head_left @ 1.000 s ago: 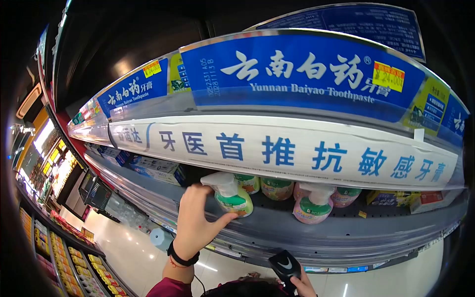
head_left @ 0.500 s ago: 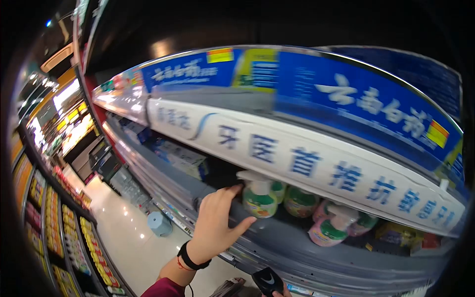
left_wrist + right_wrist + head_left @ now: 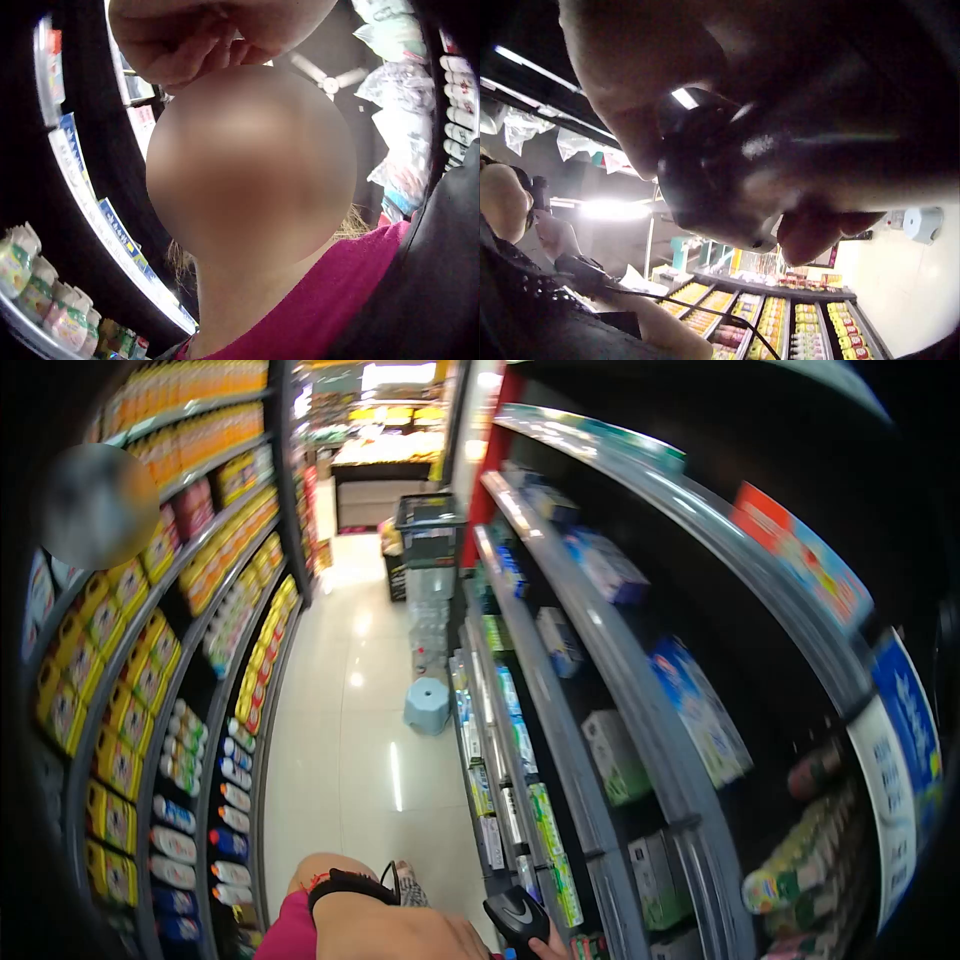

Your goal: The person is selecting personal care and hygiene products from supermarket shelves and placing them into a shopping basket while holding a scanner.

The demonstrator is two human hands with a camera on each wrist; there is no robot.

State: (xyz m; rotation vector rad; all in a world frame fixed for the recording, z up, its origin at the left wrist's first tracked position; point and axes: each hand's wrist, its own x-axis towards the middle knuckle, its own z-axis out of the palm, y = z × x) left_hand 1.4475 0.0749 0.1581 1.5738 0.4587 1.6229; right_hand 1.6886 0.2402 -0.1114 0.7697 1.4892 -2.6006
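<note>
My left hand (image 3: 410,935) is raised close under the head camera, with a black band on its wrist. In the left wrist view its fingers (image 3: 214,52) are loosely bent, with nothing seen between them, close to the person's blurred face. My right hand (image 3: 552,945) grips a black handheld scanner (image 3: 515,915) with a grey curved mark, low at the bottom of the head view. In the right wrist view its fingers (image 3: 810,236) wrap round the glossy dark scanner body. The pump bottles (image 3: 775,890) stand on the shelf at right, away from both hands.
A dark shelf unit (image 3: 640,700) with boxes runs along the right. Shelves of yellow packs (image 3: 110,720) and bottles line the left. Along the aisle floor (image 3: 350,780) stand a light blue stool (image 3: 428,705), bundled clear bottles and a black basket (image 3: 430,520).
The view has turned left from the toothpaste shelf to the aisle. My left hand has left the green pump bottle and come up towards the head. The right hand still holds the scanner.
</note>
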